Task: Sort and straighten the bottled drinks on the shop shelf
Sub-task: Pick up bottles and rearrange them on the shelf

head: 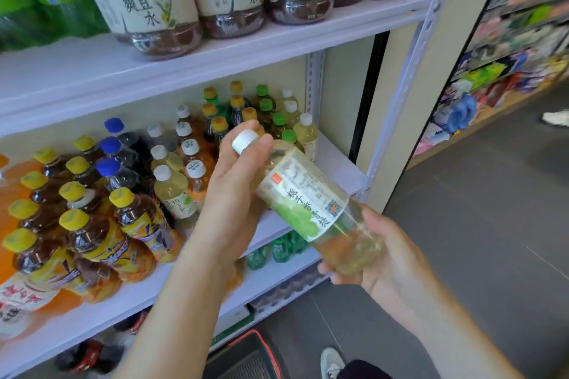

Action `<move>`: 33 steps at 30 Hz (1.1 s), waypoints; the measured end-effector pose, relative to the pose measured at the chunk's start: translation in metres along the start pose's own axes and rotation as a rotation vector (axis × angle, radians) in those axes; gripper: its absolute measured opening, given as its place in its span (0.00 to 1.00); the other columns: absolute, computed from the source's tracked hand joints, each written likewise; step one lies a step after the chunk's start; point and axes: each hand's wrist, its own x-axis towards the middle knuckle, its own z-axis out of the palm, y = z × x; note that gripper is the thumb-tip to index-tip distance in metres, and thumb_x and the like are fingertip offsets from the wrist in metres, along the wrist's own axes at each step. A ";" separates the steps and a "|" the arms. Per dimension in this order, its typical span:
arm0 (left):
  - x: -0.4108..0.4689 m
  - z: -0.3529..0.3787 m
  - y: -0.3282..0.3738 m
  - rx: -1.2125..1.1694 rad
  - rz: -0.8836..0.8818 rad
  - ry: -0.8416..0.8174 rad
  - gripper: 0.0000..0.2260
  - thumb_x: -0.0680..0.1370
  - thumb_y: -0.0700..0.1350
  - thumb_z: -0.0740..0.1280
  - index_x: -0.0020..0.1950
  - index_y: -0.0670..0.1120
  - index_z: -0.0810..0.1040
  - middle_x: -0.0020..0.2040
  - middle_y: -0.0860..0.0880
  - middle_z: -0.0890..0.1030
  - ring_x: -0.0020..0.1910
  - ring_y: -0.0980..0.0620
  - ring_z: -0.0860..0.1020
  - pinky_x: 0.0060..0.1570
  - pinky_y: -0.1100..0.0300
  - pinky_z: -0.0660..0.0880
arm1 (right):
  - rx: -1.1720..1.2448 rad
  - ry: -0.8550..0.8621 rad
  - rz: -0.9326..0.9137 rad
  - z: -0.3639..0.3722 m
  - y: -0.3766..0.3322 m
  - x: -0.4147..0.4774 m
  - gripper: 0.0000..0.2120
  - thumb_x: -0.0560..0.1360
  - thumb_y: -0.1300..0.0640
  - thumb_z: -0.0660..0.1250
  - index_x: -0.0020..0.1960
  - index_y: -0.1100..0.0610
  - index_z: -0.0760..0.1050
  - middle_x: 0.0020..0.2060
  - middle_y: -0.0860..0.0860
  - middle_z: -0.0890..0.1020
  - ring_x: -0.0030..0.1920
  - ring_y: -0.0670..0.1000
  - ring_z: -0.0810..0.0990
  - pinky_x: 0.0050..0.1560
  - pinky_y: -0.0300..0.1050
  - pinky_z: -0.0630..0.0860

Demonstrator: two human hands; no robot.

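Right hand (pixel 391 258) cups pale tea bottle (pixel 304 197) at base, left hand (pixel 231 188) grips its neck; risk: tilted bottle slips, toppling crowded shelf (pixel 338 163) rows

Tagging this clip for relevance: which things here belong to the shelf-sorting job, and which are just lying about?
Job: pale tea bottle, gripped by left hand and right hand; yellow-capped bottles; white-capped bottles; middle shelf.
Lying about: red-rimmed basket; grey shoe; goods across the aisle.
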 end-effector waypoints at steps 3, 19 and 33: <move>-0.002 -0.008 0.005 0.006 0.045 -0.279 0.29 0.70 0.46 0.73 0.70 0.58 0.70 0.61 0.41 0.80 0.58 0.41 0.80 0.53 0.45 0.79 | 0.176 -0.021 0.233 0.000 -0.003 -0.008 0.27 0.70 0.35 0.64 0.49 0.57 0.85 0.39 0.63 0.83 0.25 0.57 0.80 0.21 0.39 0.75; 0.065 0.041 -0.021 0.330 0.045 0.011 0.16 0.76 0.62 0.66 0.59 0.56 0.75 0.54 0.46 0.83 0.52 0.46 0.83 0.44 0.51 0.82 | -0.083 0.029 0.058 -0.081 -0.065 0.044 0.20 0.69 0.44 0.74 0.57 0.52 0.81 0.47 0.64 0.83 0.39 0.62 0.84 0.31 0.46 0.80; 0.108 0.082 -0.043 0.344 0.168 0.181 0.17 0.77 0.57 0.61 0.59 0.48 0.73 0.46 0.48 0.85 0.45 0.49 0.85 0.33 0.57 0.81 | 0.018 -0.185 0.447 -0.146 -0.096 0.100 0.31 0.69 0.35 0.66 0.60 0.58 0.81 0.51 0.66 0.83 0.37 0.59 0.85 0.29 0.44 0.80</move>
